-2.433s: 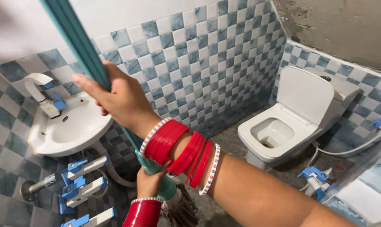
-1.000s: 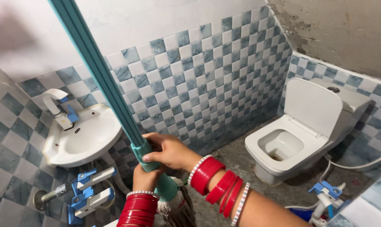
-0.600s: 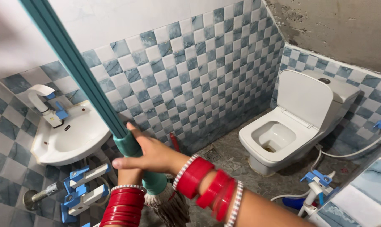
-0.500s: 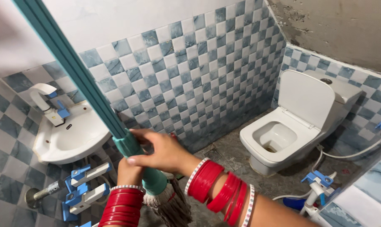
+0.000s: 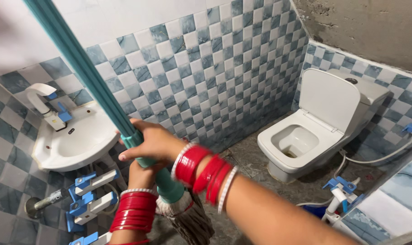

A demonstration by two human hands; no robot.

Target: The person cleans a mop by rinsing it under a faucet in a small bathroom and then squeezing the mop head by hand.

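Two hands hold one teal mop (image 5: 85, 75), and most of what could go wrong lies to their left. The white wash basin (image 5: 74, 140) with its white and blue tap (image 5: 44, 104) juts from the wall just beside the slanting handle, and the blue and white taps (image 5: 94, 195) stick out below it, so I judge that a careless swing of the long pole could knock any of them. The left hand (image 5: 140, 174) sits low on the shaft, partly hidden behind the right wrist; its fingers seem closed around the handle, though I cannot tell how firmly. The right hand (image 5: 151, 143) wraps the teal collar just above, fingers closed around it, red bangles (image 5: 201, 170) crowding the wrist and liable, I think, to catch on the stringy mop head (image 5: 187, 220), which hangs close below both hands near the grey floor (image 5: 246, 159). Further right, the white toilet (image 5: 315, 122) stands open against the checked tiles, and a thin hose (image 5: 374, 161) trails behind it where the strands could snag. Compared with half a second ago, the right hand has slid a little higher and its grip has tightened, and the view has drifted slightly right, the basin sitting nearer the left edge.
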